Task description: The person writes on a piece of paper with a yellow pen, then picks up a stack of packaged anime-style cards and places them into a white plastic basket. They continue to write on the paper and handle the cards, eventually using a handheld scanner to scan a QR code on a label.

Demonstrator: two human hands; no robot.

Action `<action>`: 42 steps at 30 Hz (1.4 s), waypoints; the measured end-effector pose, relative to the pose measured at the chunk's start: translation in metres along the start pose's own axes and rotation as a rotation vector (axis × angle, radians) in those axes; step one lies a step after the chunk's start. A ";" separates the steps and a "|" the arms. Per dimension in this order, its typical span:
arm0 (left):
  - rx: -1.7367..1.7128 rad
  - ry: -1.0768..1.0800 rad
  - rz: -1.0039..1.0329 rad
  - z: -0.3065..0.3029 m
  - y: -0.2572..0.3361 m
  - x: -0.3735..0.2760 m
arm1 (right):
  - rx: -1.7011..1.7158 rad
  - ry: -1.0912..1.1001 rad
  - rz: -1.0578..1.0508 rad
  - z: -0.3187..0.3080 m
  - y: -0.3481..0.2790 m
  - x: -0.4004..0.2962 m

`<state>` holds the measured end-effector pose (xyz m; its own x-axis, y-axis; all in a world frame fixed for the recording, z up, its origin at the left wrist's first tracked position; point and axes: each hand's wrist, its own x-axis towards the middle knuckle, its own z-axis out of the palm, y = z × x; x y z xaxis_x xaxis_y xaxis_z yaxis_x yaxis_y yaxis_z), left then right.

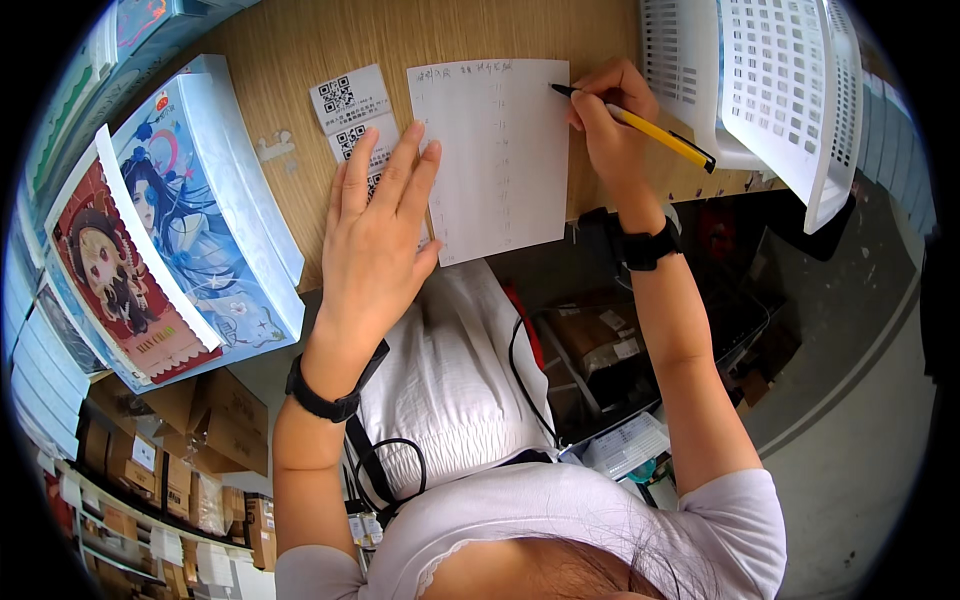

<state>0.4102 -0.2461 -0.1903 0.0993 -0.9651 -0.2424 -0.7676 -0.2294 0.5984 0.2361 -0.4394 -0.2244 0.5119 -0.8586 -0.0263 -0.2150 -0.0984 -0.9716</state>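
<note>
A white sheet of paper (466, 172) with handwriting, including numbered lines, lies on the wooden table, its lower edge reaching past the table's front. My right hand (611, 112) grips a yellow pen (660, 136) with a black tip and clip. The pen's tip is at the sheet's upper right edge. My left hand (379, 217) rests palm down, fingers a little spread, on a strip of white labels (352, 105) and the sheet's left edge. Printed square codes and writing show on the labels; the hand hides the lower ones.
Illustrated blue boxes (217, 202) stand on the left, with a red illustrated one (124, 270) in front. White perforated plastic baskets (772, 97) stand at the right on the wooden table (292, 45). Cardboard boxes (214, 424) sit lower left. A black cable (517, 375) hangs near my lap.
</note>
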 end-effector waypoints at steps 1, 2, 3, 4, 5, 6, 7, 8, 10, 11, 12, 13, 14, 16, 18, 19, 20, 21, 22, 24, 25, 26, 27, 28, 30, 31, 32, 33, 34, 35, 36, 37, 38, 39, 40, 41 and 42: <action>-0.001 0.002 0.000 0.000 0.000 0.000 | -0.009 -0.012 -0.010 -0.001 0.001 0.000; -0.002 -0.001 -0.002 -0.001 0.000 0.000 | -0.018 -0.024 -0.021 -0.002 0.002 0.000; -0.004 -0.002 -0.003 -0.001 0.001 0.000 | -0.021 -0.018 -0.011 -0.002 0.001 0.000; -0.005 -0.004 -0.004 -0.002 0.001 0.000 | -0.024 -0.012 -0.001 -0.001 -0.001 -0.001; -0.004 -0.006 -0.006 -0.003 0.001 0.001 | -0.026 -0.006 0.008 -0.001 -0.002 -0.001; -0.003 -0.008 -0.008 -0.003 0.002 0.000 | 0.003 0.012 0.016 -0.001 -0.002 -0.001; -0.002 -0.012 -0.010 -0.003 0.002 0.000 | 0.032 0.029 0.024 -0.001 -0.001 -0.002; 0.001 -0.008 -0.006 -0.002 0.002 0.001 | 0.061 0.046 0.032 -0.001 -0.001 -0.001; 0.009 -0.004 -0.004 -0.001 0.001 0.000 | 0.012 0.053 0.036 0.001 -0.003 -0.001; 0.007 -0.005 -0.004 -0.001 0.001 0.000 | -0.012 0.057 0.038 0.001 -0.003 -0.001; 0.002 -0.005 -0.002 -0.001 0.002 0.000 | -0.001 0.028 0.029 -0.001 -0.002 -0.001; -0.002 -0.004 0.000 -0.002 0.002 0.000 | 0.009 -0.001 0.020 -0.006 0.001 -0.001; -0.006 -0.003 0.000 -0.002 0.002 0.000 | 0.019 -0.030 0.012 -0.009 0.003 -0.001; -0.010 0.001 -0.006 -0.001 0.002 0.000 | 0.069 -0.039 0.026 -0.010 0.000 -0.005; -0.008 0.002 -0.005 -0.002 0.002 0.000 | 0.071 -0.060 0.034 -0.009 -0.003 -0.012; -0.007 0.002 -0.004 -0.002 0.002 0.000 | 0.049 -0.076 0.034 -0.009 -0.004 -0.016; -0.005 0.003 -0.004 -0.002 0.002 0.000 | 0.027 -0.092 0.035 -0.008 -0.005 -0.018; -0.005 0.002 -0.001 -0.002 0.002 0.001 | 0.030 -0.082 0.042 -0.008 -0.005 -0.019; -0.004 0.001 0.001 -0.002 0.002 0.001 | 0.032 -0.071 0.050 -0.007 -0.006 -0.020; -0.008 -0.002 -0.001 -0.002 0.002 0.001 | 0.029 -0.051 0.053 -0.005 -0.006 -0.019; -0.010 -0.003 -0.002 -0.002 0.002 0.001 | 0.023 -0.041 0.048 -0.004 -0.007 -0.018; -0.008 -0.003 0.000 -0.001 0.002 0.001 | 0.017 -0.031 0.043 -0.004 -0.007 -0.017; -0.005 -0.004 0.000 -0.001 0.002 0.001 | 0.012 -0.032 0.046 -0.003 -0.006 -0.018; -0.002 -0.006 0.001 -0.001 0.002 0.002 | 0.006 -0.032 0.049 -0.003 -0.005 -0.018; 0.007 -0.010 -0.001 -0.001 0.002 0.001 | 0.000 -0.035 0.049 -0.004 -0.004 -0.018; 0.011 -0.011 -0.002 -0.001 0.002 0.001 | -0.001 -0.039 0.046 -0.003 -0.004 -0.018; 0.013 -0.012 -0.003 -0.001 0.002 0.001 | -0.001 -0.042 0.043 -0.004 -0.004 -0.017; 0.014 -0.014 -0.004 -0.001 0.002 0.001 | -0.016 -0.042 0.025 -0.004 -0.003 -0.017; 0.016 -0.014 -0.005 -0.001 0.002 0.001 | -0.032 -0.041 0.007 -0.005 -0.001 -0.017; 0.016 -0.018 -0.005 -0.002 0.003 0.001 | -0.047 -0.041 -0.011 -0.006 0.000 -0.017; 0.017 -0.022 -0.006 -0.002 0.002 0.001 | -0.004 -0.012 0.015 -0.006 0.000 -0.018; 0.017 -0.027 -0.007 -0.002 0.002 0.001 | 0.039 0.016 0.042 -0.005 -0.002 -0.019; 0.023 -0.025 -0.004 -0.002 0.001 0.001 | 0.082 0.044 0.068 -0.005 -0.002 -0.019; 0.028 -0.024 -0.001 -0.001 0.001 0.001 | 0.056 0.044 0.065 -0.004 -0.002 -0.019; 0.032 -0.023 0.001 -0.001 0.001 0.000 | 0.029 0.043 0.062 -0.003 -0.001 -0.019; 0.028 -0.022 -0.002 -0.001 0.001 0.000 | 0.003 0.042 0.059 -0.003 0.000 -0.019; 0.024 -0.020 -0.003 -0.002 0.001 0.001 | 0.000 0.034 0.049 -0.003 0.001 -0.019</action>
<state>0.4107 -0.2470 -0.1887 0.0893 -0.9617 -0.2591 -0.7825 -0.2287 0.5791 0.2232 -0.4247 -0.2242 0.4718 -0.8792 -0.0662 -0.2390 -0.0552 -0.9695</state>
